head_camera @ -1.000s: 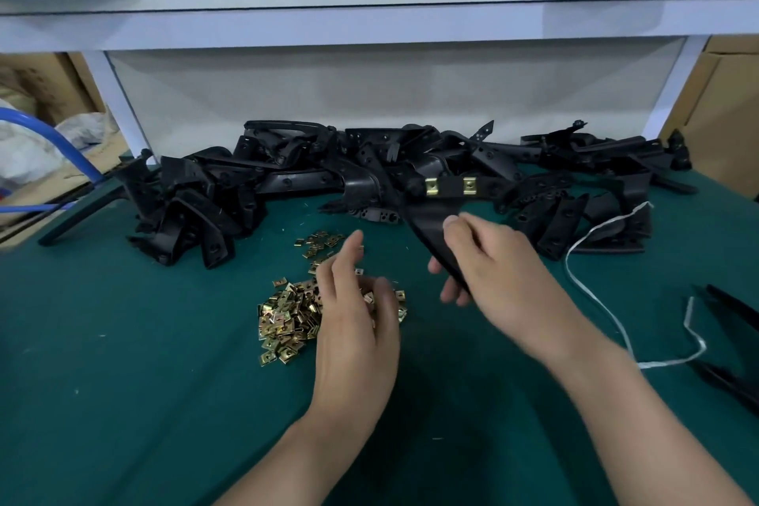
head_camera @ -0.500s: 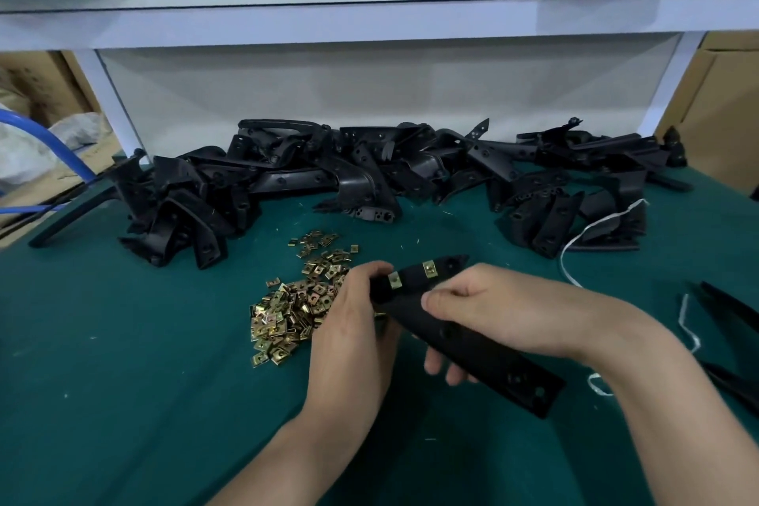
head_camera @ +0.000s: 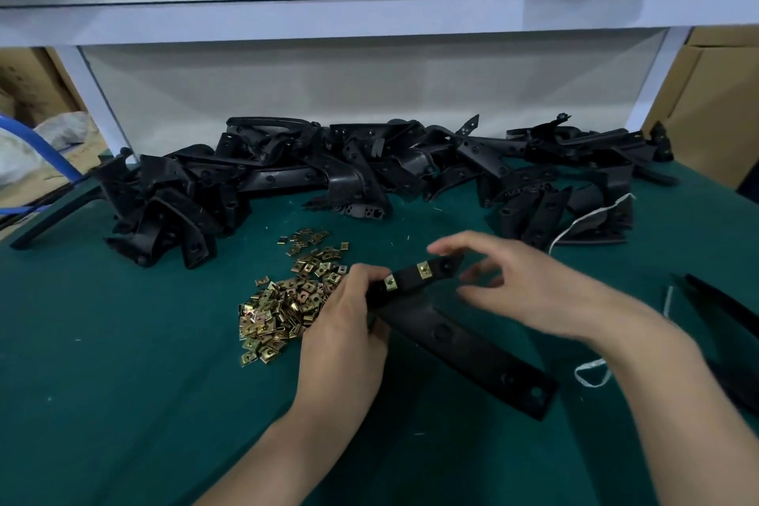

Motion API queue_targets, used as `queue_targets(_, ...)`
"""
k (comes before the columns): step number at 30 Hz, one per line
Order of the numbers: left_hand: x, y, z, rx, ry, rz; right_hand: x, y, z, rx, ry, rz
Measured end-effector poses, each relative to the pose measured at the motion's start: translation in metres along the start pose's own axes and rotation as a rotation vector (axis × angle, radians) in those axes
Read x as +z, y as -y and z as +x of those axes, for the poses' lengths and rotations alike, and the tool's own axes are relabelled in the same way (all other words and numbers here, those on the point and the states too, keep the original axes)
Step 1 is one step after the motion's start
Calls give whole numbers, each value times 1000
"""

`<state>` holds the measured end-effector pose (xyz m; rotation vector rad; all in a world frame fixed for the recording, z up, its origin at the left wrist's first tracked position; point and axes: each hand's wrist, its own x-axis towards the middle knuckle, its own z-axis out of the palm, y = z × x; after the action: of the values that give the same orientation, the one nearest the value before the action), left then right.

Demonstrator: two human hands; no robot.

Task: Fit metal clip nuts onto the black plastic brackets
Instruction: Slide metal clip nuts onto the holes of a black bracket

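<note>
Tabletop: green mat, person working near its middle.
Stock, brackets: heap of black brackets strung along the far edge, from the left corner almost to the right.
Stock, nuts: loose clip nuts in a brassy scatter at mid-table, just left of the hands.
Work piece: one bracket lies slantwise, long arm running toward the near right, short arm up by the fingers.
Fitted so far: two clip nuts sit side by side on the short arm. The tip beyond them looks bare, with what may be a hole.
Left hand: fingers curled round the short arm's end, beside the nearer nut – a firm hold on the bracket.
Right hand: blurred, fingers spread wide, holding nothing. It hovers at the tip; contact cannot be told.
Right edge: more black parts, and a white cord nearer in.
Step in hand, my reading: seating nuts on this bracket, two done, the free hand between tasks.
Next move calls for: if the tip takes a third nut, the right hand must pinch one from the scatter, open side leading, and slide it square over the edge until it lines up with the hole – the left steadying throughout. Otherwise, lay the piece aside and draw a fresh one from the heap.
</note>
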<state>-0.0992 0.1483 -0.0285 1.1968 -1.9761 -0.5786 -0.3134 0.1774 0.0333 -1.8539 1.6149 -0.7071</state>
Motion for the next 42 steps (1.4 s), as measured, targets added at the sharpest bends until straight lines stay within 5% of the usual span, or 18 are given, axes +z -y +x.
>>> queue_targets(11, 2, 5, 2, 44, 36, -1, 13, -2, 12, -85, -117, 0)
queue_targets(19, 5, 2, 5, -66, 3, -444, 24, -10, 10, -72, -108, 134)
queue_targets(26, 4, 3, 4, -3, -13, -303, 29, -9, 13, -4, -83, 207)
queue_targets(42, 0, 3, 8, -131, -55, -557, 30, -2, 15, -107, -238, 163)
